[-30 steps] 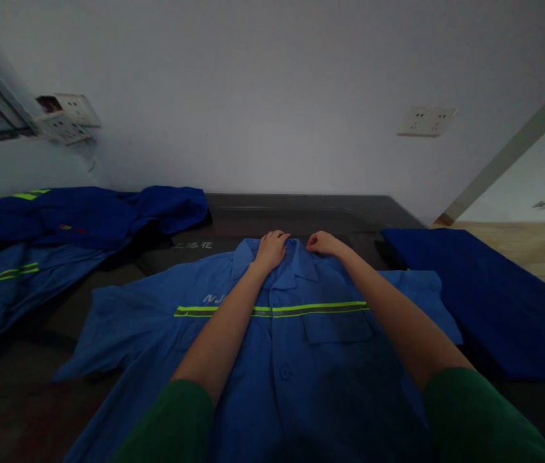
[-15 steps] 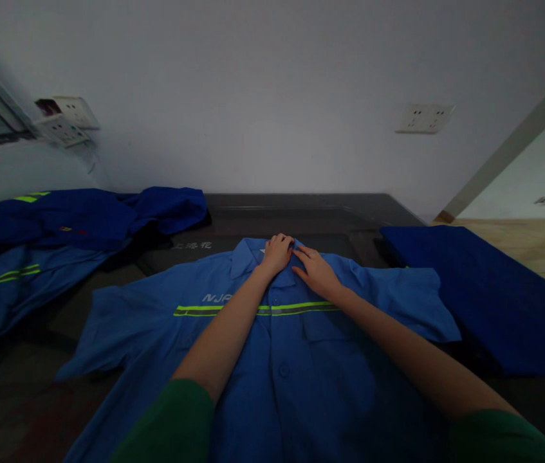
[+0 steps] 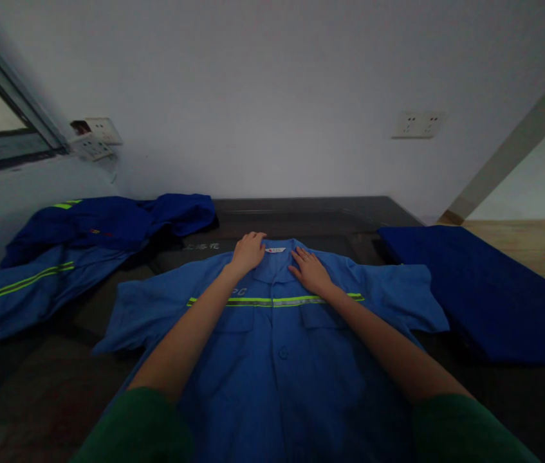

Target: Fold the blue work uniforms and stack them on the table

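Observation:
A blue short-sleeved work shirt (image 3: pixel 277 379) lies front up and spread out, its collar away from me and a yellow-green reflective stripe across the chest. On the left side of its collar rests my left hand (image 3: pixel 248 252), fingers laid over the collar edge and partly bunched. My right hand (image 3: pixel 311 271) lies flat on the right side of the collar, fingers spread. Between the two hands a white neck label (image 3: pixel 275 250) shows inside the collar. Part of the chest lettering is hidden by my left forearm.
Beneath the shirt is a dark table (image 3: pixel 311 220) against a wall. Crumpled dark blue (image 3: pixel 122 222) and lighter blue garments (image 3: pixel 45 289) lie at the left. A flat, folded dark blue cloth (image 3: pixel 484 289) is at the right. Power sockets (image 3: pixel 417 125) are on the wall.
My hands have moved apart from the middle of the collar, the left one leftward and the right one slightly right. The neck label between them now shows. The camera view has shifted a little.

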Demonstrator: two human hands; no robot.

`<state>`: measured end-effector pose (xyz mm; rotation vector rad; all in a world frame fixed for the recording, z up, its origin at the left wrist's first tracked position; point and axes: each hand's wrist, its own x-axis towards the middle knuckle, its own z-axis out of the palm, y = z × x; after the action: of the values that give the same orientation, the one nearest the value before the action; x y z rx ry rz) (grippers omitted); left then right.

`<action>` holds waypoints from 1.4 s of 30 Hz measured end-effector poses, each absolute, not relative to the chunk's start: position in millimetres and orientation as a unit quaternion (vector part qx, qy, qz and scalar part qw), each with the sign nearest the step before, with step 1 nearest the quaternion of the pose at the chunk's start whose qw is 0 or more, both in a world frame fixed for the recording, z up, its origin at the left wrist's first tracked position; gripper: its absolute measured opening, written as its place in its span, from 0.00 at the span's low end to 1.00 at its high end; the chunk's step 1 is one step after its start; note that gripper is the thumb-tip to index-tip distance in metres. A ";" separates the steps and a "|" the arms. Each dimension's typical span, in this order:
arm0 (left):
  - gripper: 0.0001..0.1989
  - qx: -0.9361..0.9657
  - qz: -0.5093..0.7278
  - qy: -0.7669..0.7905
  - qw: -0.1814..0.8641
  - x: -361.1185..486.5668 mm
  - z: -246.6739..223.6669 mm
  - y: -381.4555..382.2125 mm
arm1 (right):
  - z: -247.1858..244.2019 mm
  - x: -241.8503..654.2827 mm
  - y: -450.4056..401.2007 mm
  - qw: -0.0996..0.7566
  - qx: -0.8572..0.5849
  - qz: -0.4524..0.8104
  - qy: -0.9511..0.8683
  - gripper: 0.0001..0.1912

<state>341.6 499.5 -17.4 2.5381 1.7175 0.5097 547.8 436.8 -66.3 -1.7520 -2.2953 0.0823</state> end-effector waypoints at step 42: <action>0.10 0.764 0.124 0.631 0.051 258.7 -56.1 545.5 | -28.3 593.0 515.1 0.112 -0.767 0.136 -0.617 0.14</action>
<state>258.7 545.5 -56.1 2.3244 1.9206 0.3787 593.0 515.1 -28.3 -2.2526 -1.8100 0.4005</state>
